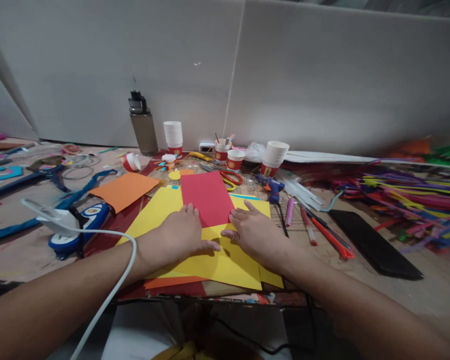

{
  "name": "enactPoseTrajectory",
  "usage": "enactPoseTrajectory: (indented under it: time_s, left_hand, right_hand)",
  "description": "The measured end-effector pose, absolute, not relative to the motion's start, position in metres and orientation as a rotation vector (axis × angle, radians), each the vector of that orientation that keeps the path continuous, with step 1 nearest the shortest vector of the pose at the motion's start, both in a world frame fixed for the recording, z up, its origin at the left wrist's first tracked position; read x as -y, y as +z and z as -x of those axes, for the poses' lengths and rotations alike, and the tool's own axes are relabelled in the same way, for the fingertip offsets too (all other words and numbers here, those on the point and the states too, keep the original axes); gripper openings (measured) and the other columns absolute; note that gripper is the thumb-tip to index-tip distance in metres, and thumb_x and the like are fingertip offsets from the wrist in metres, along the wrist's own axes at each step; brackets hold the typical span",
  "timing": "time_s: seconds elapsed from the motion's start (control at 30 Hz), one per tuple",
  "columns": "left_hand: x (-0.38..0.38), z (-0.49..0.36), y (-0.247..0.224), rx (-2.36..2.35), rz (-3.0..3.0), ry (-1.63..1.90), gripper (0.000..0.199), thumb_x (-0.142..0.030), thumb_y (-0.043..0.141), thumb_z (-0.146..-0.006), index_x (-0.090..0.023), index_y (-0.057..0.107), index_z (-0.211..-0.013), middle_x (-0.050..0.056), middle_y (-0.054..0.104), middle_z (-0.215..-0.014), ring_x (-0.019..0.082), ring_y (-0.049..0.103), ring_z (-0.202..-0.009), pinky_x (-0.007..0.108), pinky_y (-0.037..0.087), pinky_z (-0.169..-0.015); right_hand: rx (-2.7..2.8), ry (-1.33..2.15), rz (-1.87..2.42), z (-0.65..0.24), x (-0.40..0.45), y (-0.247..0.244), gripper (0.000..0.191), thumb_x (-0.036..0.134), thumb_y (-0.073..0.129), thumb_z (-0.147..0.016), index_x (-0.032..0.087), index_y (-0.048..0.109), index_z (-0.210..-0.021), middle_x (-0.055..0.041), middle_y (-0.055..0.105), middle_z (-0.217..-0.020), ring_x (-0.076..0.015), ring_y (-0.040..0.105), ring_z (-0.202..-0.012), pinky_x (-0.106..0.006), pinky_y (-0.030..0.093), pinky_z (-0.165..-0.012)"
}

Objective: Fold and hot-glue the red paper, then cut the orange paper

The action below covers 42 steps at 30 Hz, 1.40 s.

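A red sheet of paper (207, 197) lies on top of several yellow sheets (225, 265) at the front middle of the table. My left hand (182, 230) rests flat, its fingers on the lower left edge of the red sheet and its thumb out over the yellow paper. On the other side, my right hand (251, 230) lies with fingers extended, the tips at the red sheet's lower right corner. Part of the yellow paper is hidden under both hands. An orange sheet (176, 282) peeks out beneath the yellow ones at the near edge.
Behind the paper stand stacked paper cups (173, 135), scissors (230, 177) and a dark bottle (143, 125). To the right are a blue glue gun (275, 191), a red cutter (332, 237), a black phone (375, 242) and pipe cleaners (408, 200). A white cable (131, 255) crosses my left forearm.
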<state>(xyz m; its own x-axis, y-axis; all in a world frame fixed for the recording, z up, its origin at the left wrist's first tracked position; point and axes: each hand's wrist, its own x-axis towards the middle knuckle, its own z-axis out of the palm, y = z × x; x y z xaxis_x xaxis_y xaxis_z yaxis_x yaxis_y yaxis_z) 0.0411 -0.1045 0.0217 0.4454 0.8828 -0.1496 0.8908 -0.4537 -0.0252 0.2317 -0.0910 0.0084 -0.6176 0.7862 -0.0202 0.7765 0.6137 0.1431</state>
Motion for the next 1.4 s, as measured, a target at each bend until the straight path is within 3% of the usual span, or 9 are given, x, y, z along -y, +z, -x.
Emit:
enactPoseTrajectory:
  time_s: [0.17,0.37,0.47,0.63,0.77,0.93,1.1,1.23,1.4]
  left_hand:
    - [0.105,-0.044,-0.001,-1.592,-2.645,-0.191,0.111,-0.078,0.047,-0.074,0.009,0.036,-0.142,0.035,0.027,-0.149,0.044,0.023,-0.142,0.051,0.021,-0.117]
    - [0.083,-0.037,-0.007,-1.334,-2.572,-0.155,0.099,-0.072,0.033,-0.086,0.000,0.016,-0.151,0.024,0.006,-0.158,0.033,0.004,-0.147,0.045,0.013,-0.120]
    - [0.064,-0.028,-0.005,-1.269,-2.522,-0.202,0.089,-0.067,0.023,-0.091,-0.004,0.011,-0.153,0.019,0.001,-0.159,0.028,0.000,-0.148,0.043,0.011,-0.120]
    - [0.046,-0.016,-0.013,-1.506,-2.540,-0.111,0.090,-0.066,0.023,-0.091,0.000,0.013,-0.152,0.022,0.002,-0.158,0.032,0.000,-0.148,0.046,0.011,-0.119]
    - [0.063,-0.022,-0.007,-1.364,-2.574,-0.193,0.096,-0.068,0.031,-0.088,0.001,0.012,-0.152,0.023,0.001,-0.158,0.034,-0.001,-0.147,0.047,0.009,-0.119]
    - [0.079,-0.028,0.003,-1.248,-2.523,-0.219,0.092,-0.068,0.026,-0.090,-0.003,0.012,-0.153,0.019,0.000,-0.159,0.030,0.002,-0.148,0.043,0.010,-0.120]
    - [0.063,-0.013,-0.004,-1.312,-2.522,-0.137,0.092,-0.070,0.028,-0.088,-0.007,0.014,-0.153,0.017,0.004,-0.160,0.029,0.005,-0.148,0.043,0.013,-0.120]
    - [0.048,-0.002,-0.008,-1.461,-2.488,-0.135,0.099,-0.073,0.029,-0.085,-0.002,0.014,-0.152,0.020,0.005,-0.159,0.032,0.005,-0.148,0.043,0.012,-0.119]
    - [0.037,-0.004,-0.010,-1.451,-2.505,0.049,0.085,-0.068,0.026,-0.089,-0.008,0.034,-0.148,0.018,0.026,-0.157,0.031,0.022,-0.145,0.042,0.020,-0.117]
  right_hand:
    - [-2.881,0.197,-1.235,-0.232,0.092,-0.006,0.058,0.047,0.041,-0.097,0.002,0.059,-0.127,-0.0202,0.058,-0.133,-0.0307,0.048,-0.129,-0.046,0.025,-0.115]
    - [-2.898,0.051,-1.173,-0.231,0.082,-0.016,0.060,0.041,0.038,-0.099,0.000,0.042,-0.142,-0.0213,0.041,-0.148,-0.0297,0.036,-0.139,-0.048,0.023,-0.117]
    - [-2.841,0.046,-1.240,-0.231,0.074,-0.013,0.060,0.041,0.037,-0.099,0.000,0.041,-0.143,-0.0226,0.038,-0.149,-0.0312,0.033,-0.140,-0.051,0.020,-0.117]
    - [-2.831,0.076,-1.269,-0.232,0.075,-0.008,0.066,0.049,0.037,-0.097,-0.001,0.046,-0.139,-0.0248,0.042,-0.146,-0.0326,0.036,-0.139,-0.051,0.021,-0.117]
    - [-2.911,-0.039,-1.133,-0.231,0.084,-0.010,0.068,0.050,0.037,-0.097,-0.001,0.044,-0.140,-0.0229,0.040,-0.148,-0.0301,0.034,-0.140,-0.047,0.019,-0.118]
    - [-2.933,-0.190,-1.078,-0.233,0.084,-0.009,0.070,0.052,0.039,-0.096,0.002,0.041,-0.144,-0.0201,0.033,-0.152,-0.0283,0.028,-0.143,-0.046,0.018,-0.119]
    - [-2.903,-0.218,-1.296,-0.246,0.071,-0.008,0.061,0.045,0.045,-0.096,0.005,0.045,-0.142,-0.0186,0.043,-0.147,-0.0272,0.036,-0.139,-0.047,0.020,-0.118]
    - [-2.957,-0.294,-1.379,-0.253,0.060,-0.008,0.055,0.039,0.055,-0.092,0.012,0.050,-0.140,-0.0146,0.049,-0.144,-0.0273,0.042,-0.136,-0.046,0.026,-0.116]
    - [-3.029,-0.394,-1.446,-0.255,0.050,-0.009,0.045,0.031,0.063,-0.087,0.015,0.062,-0.128,-0.0094,0.060,-0.133,-0.0242,0.054,-0.125,-0.036,0.039,-0.108]
